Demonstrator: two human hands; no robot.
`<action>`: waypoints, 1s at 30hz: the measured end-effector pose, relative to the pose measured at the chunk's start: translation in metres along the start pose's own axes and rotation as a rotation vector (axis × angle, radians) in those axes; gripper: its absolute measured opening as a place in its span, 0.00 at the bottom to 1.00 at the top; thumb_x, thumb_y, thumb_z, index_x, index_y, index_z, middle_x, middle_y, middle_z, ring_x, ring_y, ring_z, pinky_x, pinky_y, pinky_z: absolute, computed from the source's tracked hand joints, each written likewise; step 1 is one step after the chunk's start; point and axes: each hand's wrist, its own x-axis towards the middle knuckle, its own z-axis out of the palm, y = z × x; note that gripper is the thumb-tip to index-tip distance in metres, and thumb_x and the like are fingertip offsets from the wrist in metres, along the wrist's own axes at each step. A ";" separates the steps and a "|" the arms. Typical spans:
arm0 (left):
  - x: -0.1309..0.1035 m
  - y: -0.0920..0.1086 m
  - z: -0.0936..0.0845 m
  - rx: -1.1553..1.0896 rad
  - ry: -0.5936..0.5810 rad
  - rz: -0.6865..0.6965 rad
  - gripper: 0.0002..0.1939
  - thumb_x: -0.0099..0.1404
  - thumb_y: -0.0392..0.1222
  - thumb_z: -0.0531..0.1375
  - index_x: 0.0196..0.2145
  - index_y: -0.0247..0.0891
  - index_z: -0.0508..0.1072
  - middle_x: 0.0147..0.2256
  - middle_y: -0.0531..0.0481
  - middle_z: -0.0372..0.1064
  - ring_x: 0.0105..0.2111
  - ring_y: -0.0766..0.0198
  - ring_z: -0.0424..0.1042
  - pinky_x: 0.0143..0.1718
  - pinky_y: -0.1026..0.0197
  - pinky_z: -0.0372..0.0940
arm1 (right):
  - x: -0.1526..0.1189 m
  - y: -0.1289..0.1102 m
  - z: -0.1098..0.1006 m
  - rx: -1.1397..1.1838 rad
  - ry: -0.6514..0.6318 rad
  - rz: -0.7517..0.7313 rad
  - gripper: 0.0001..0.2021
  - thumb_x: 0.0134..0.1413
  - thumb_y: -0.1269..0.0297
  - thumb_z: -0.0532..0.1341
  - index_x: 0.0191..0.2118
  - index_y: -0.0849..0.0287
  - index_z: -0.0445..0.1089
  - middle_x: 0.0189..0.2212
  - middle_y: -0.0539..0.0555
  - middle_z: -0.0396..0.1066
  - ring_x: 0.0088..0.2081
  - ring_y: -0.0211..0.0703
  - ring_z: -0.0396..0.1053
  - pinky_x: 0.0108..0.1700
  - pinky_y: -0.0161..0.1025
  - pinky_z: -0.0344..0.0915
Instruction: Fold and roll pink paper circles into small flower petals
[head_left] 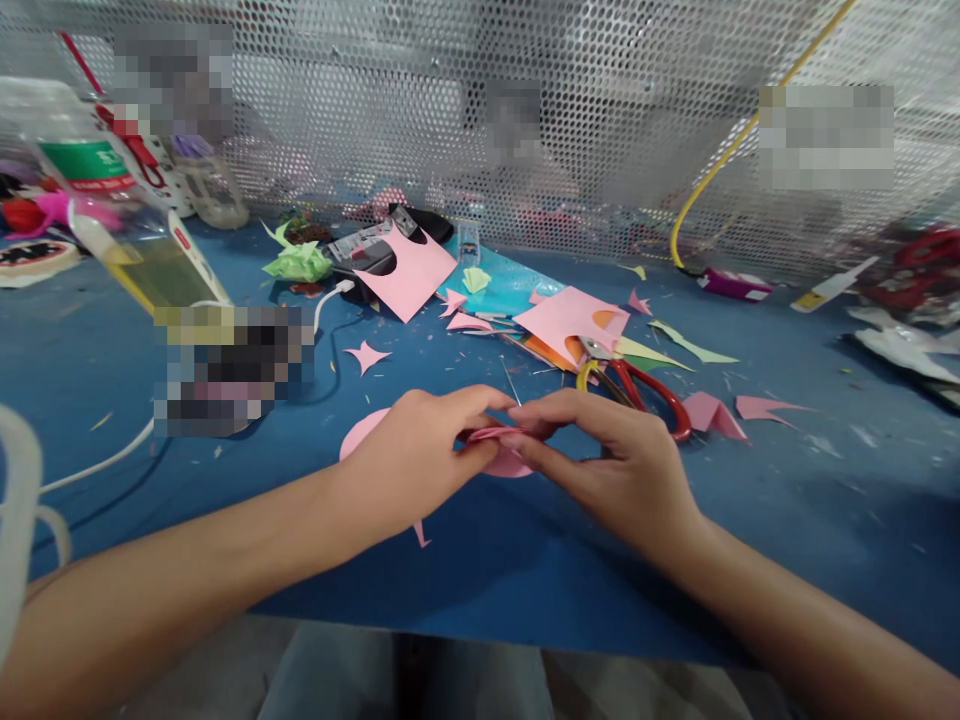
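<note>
Between my two hands, low over the blue table (480, 590), is a piece of pink paper (495, 434) that looks folded. My left hand (420, 450) pinches its left side with thumb and fingers. From the right, my right hand (622, 455) pinches the same paper, fingertips almost meeting the left ones. Under them lies a rounded pink piece, partly covered. A pink paper circle (360, 435) sticks out behind my left hand, mostly hidden. Just beyond my right hand rest scissors (645, 390) with red and yellow handles.
Cut pink sheets (412, 265) and scraps lie across the middle, over a blue packet (510, 275). A tilted bottle (142, 230) of yellowish liquid and a blurred-out phone (240, 370) with a white cable are at left. A perforated metal screen (585, 130) rises behind the table.
</note>
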 end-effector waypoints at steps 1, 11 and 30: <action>0.000 0.000 0.000 0.010 -0.005 -0.003 0.11 0.60 0.39 0.55 0.42 0.45 0.69 0.32 0.59 0.76 0.30 0.66 0.73 0.27 0.68 0.60 | 0.000 0.000 0.000 -0.003 -0.006 -0.001 0.06 0.48 0.69 0.63 0.34 0.57 0.71 0.27 0.49 0.73 0.26 0.34 0.69 0.29 0.32 0.68; 0.000 -0.004 0.000 0.130 -0.032 0.058 0.11 0.61 0.36 0.53 0.27 0.40 0.75 0.20 0.56 0.69 0.19 0.72 0.62 0.22 0.68 0.50 | -0.001 -0.002 0.000 -0.017 -0.047 0.020 0.06 0.48 0.68 0.63 0.35 0.57 0.71 0.28 0.50 0.74 0.28 0.35 0.70 0.31 0.32 0.69; 0.004 -0.001 -0.004 -0.032 -0.188 -0.074 0.16 0.59 0.44 0.56 0.19 0.33 0.71 0.15 0.57 0.54 0.18 0.74 0.50 0.17 0.68 0.45 | 0.001 -0.004 -0.006 0.070 -0.099 0.130 0.06 0.49 0.71 0.59 0.34 0.58 0.72 0.29 0.49 0.75 0.29 0.35 0.72 0.31 0.30 0.70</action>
